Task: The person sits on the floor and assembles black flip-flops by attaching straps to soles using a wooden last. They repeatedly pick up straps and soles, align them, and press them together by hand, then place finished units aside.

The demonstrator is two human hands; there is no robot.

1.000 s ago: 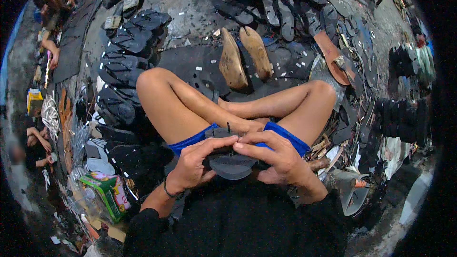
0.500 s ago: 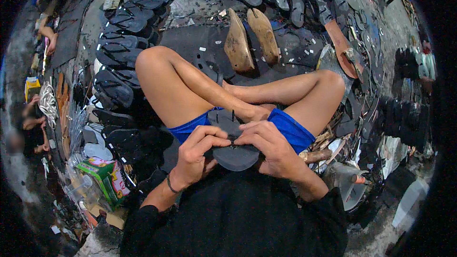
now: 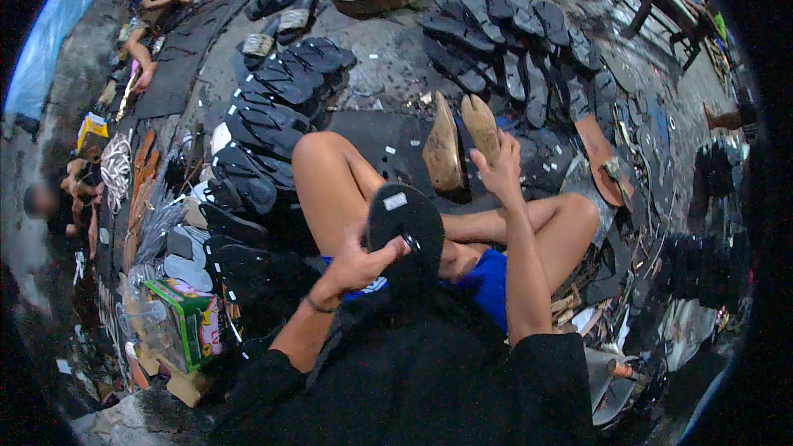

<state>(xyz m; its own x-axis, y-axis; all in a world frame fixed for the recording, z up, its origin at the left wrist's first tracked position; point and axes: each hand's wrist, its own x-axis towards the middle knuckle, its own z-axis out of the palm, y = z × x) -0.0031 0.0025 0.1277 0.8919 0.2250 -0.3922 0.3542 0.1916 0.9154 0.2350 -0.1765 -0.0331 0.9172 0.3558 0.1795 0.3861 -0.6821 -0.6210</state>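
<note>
Left hand: the left hand (image 3: 363, 268) grasps a black sandal sole (image 3: 423, 221), its thumb pressed across the upward-facing side near a dark fitting; the fingers beneath are hidden.
Sandal sole: it lies just ahead and to the right of the left hand, and nearer to the body than the right hand; its broad rounded end, with a small white label (image 3: 395, 201), points away from the torso. The near end merges with the black shirt (image 3: 413, 372), so its full length cannot be told.
Right hand: the right hand (image 3: 500, 167) reaches well ahead of the left, grasping the near end of a wooden foot form (image 3: 481, 122), thumb on the left side, fingers on the right; how firm the grip is, I cannot tell.
Held form's axis: it runs away from the right hand, far end leaning slightly left, roughly in line with the sole's length.
Second form: another foot-shaped block (image 3: 442, 153) stands just left of the right hand, apart from it, beyond the sole; the right hand is the nearer one.
Gap between hands: sole and held form are well apart, the form ahead and to the right.
</note>
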